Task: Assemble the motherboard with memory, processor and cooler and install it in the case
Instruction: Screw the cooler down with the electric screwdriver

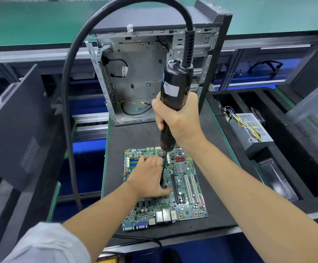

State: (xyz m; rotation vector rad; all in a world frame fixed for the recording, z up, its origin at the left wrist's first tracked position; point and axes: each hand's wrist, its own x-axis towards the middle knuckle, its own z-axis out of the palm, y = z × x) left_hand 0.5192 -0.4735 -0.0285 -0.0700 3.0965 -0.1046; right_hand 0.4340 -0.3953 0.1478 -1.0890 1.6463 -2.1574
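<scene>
1. The motherboard [182, 188] lies flat on a dark mat [207, 149] on the tabletop, its port side toward the person and its long slots running away from them
2. The left hand [150, 177] lies on the middle of the board, fingers stretched out flat and pressing down, holding nothing
3. The right hand [179, 118] is wrapped tightly around the body of a black electric screwdriver [173, 95], which stands almost upright above the board
4. The screwdriver's thin bit [164, 164] comes down just beside the left hand's thumb side; its tip is hidden near the hand, so where it lands on the board cannot be told
5. A thick black cable [74, 76] loops up from the top of the screwdriver, arcs over to the left and drops down past the tabletop edge
6. Behind the mat, an open computer case [135, 73] stands upright with its bare metal inside facing the person and loose wires at its bottom
7. To the right, a black foam tray [306, 179] holds a silver power supply [253, 128] with coloured wires
8. To the left stands a dark case panel [15, 126]
</scene>
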